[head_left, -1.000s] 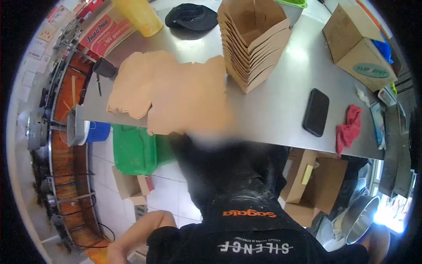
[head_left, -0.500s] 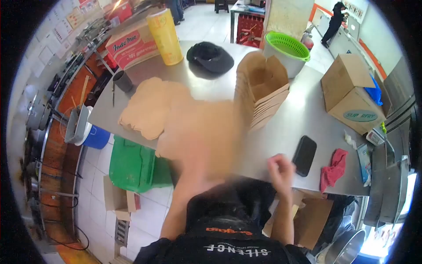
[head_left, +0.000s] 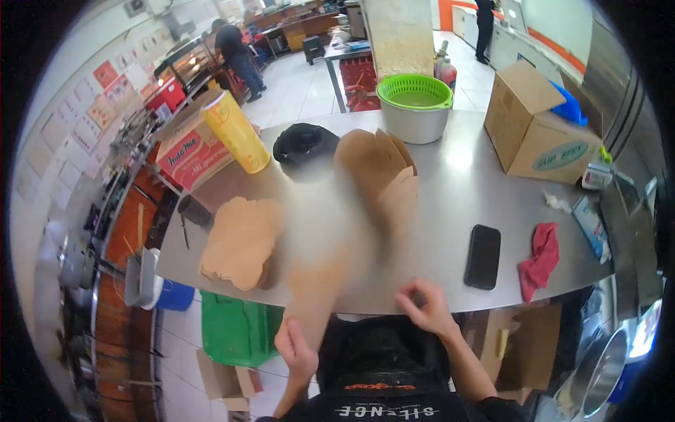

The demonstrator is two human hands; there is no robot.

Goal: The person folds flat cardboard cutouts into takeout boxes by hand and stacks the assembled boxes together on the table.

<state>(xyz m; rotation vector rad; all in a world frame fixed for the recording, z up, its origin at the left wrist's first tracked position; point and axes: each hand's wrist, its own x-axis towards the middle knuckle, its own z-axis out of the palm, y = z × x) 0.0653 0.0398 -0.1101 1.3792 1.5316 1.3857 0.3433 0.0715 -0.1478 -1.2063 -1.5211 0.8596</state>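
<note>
My left hand (head_left: 298, 349) is closed on the edge of a brown flat cardboard box blank (head_left: 313, 299), which is tilted and smeared by motion at the table's front edge. My right hand (head_left: 427, 307) hovers by the same edge, fingers curled toward the thumb, with nothing visible in it. A pile of flat cardboard blanks (head_left: 241, 243) lies left of the held one. Beyond my hands stands a nested stack of folded cardboard food boxes (head_left: 380, 165), its near part blurred.
A phone (head_left: 484, 257) and a red cloth (head_left: 540, 260) lie right. Farther back are a carton (head_left: 545, 137), a green basket in a pot (head_left: 415, 95), a black cap (head_left: 304, 144), a yellow film roll (head_left: 235, 133) and an Indomie carton (head_left: 197, 151). A green bin (head_left: 235, 327) stands below left.
The cardboard blank has moved from flat over the table toward my body, tilted in my left hand. My right hand's curled fingers have loosened slightly. The camera view has shifted.
</note>
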